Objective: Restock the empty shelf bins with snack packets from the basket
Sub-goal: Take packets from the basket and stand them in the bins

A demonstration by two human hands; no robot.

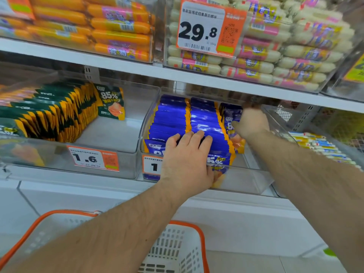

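Two rows of blue snack packets (173, 119) stand upright in a clear shelf bin (246, 182) at the middle of the lower shelf. My left hand (187, 158) rests on the front of these rows, fingers spread flat over the packet tops. My right hand (251, 123) reaches deeper into the right side of the same bin and grips a blue packet (232, 115) standing at the back of a third row. The white basket with an orange rim (177, 251) sits low in front, mostly hidden by my left forearm.
A clear bin (118, 134) to the left holds green and yellow packets, with bare floor on its right side. Orange price tags (94, 159) hang on the bin fronts. Bins of sausages (275, 56) fill the shelf above. A white cabinet front runs below.
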